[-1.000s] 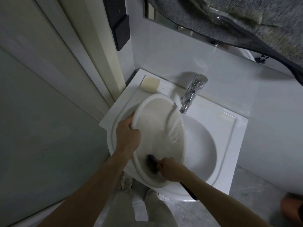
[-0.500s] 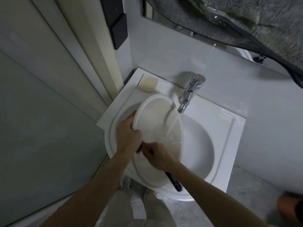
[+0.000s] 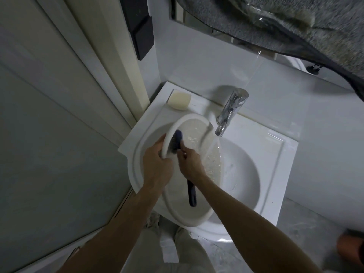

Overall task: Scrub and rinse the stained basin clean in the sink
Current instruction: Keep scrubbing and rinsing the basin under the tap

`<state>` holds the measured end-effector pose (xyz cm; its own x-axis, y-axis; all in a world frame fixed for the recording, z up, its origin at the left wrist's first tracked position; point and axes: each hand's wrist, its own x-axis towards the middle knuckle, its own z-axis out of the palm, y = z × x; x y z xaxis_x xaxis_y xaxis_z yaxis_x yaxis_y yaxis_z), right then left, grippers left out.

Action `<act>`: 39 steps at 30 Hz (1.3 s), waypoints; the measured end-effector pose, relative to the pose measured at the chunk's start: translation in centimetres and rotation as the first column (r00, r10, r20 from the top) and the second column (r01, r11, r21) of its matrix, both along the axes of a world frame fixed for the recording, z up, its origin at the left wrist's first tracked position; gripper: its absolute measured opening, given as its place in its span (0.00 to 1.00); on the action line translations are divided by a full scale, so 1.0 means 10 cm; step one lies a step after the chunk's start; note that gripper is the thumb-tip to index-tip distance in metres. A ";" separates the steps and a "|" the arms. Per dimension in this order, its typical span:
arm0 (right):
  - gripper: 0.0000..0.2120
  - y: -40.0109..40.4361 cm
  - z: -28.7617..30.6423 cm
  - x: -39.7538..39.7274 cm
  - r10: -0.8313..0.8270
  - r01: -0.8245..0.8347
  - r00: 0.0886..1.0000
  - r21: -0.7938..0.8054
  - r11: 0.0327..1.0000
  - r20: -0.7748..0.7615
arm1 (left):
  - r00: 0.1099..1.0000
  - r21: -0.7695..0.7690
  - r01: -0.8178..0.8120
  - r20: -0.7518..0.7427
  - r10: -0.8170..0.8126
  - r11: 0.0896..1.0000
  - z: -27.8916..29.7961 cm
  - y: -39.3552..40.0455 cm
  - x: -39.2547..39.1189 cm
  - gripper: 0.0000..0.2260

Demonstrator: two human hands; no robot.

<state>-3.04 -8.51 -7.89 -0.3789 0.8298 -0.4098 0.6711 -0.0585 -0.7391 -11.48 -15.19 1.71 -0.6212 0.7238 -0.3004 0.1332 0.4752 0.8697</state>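
- Left hand [image 3: 155, 164] grips the tilted basin's [image 3: 189, 217] left rim, steadying it under the tap [image 3: 230, 113].
- Right hand [image 3: 190, 162] clasps the brush [image 3: 175, 143] (bristles at the far-left wall).

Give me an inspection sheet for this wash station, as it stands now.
Surface: white sink, wet, tap running.
Job's things: white basin tilted in the sink under the stream; dark brush at its upper left rim.
Clutter: soap bar on the back left corner.
Hands: left hand grips the basin rim; right hand grips the brush.
Cables: nothing seen.
Surroundings: grey cloth overhead, tiled wall, door frame at left.
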 end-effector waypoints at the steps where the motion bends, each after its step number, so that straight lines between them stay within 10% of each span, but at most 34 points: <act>1: 0.18 -0.11 0.07 -0.02 0.106 -0.104 0.993 0.038 0.994 -0.043 | 1.000 -0.011 -0.014 0.006 0.014 1.000 0.00 0.00 -0.02 0.17; 4: 0.14 -0.50 0.12 0.24 0.444 -0.439 0.890 0.072 0.896 -0.106 | 0.999 -0.059 -0.047 0.009 0.047 0.997 -0.03 -0.03 -0.11 0.23; 7: 0.17 -0.62 -0.09 0.69 0.637 -0.591 0.756 -0.263 0.762 0.149 | 1.000 -0.077 -0.016 0.020 0.017 0.997 0.01 -0.05 -0.12 0.27; 11: 0.16 -0.25 -0.41 0.90 0.302 -0.204 0.876 -0.278 0.939 0.375 | 0.999 -0.034 0.033 0.026 -0.032 0.999 0.02 -0.04 -0.05 0.31; 16: 0.21 0.10 -0.31 0.31 -0.101 0.113 0.981 -0.061 0.992 0.163 | 1.000 -0.009 0.015 0.007 -0.015 1.000 0.05 -0.02 -0.02 0.27; 19: 0.23 0.08 -0.21 0.18 0.068 -0.085 0.989 0.130 0.988 0.130 | 1.000 0.009 0.018 -0.006 -0.018 1.000 0.10 -0.02 -0.03 0.21; 25: 0.28 0.26 -0.24 0.79 0.249 -0.481 0.694 0.177 0.859 0.676 | 0.983 -0.045 0.134 -0.119 -0.138 0.990 0.23 0.21 -0.24 0.22; 30: 0.21 0.06 -0.37 0.96 0.604 -0.613 0.656 -0.147 0.776 0.452 | 0.987 -0.113 0.127 -0.087 -0.137 0.986 0.19 0.27 -0.32 0.25; 39: 0.22 0.07 -0.34 0.94 0.600 -0.617 0.612 -0.164 0.770 0.516 | 0.990 -0.120 0.126 -0.052 -0.133 0.985 0.17 0.29 -0.32 0.26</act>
<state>6.39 -7.77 -11.33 -0.5405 0.5011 -0.6758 0.8129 0.5182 -0.2659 -14.70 -12.27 3.40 -0.5435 0.7618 -0.3525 0.2498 0.5477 0.7985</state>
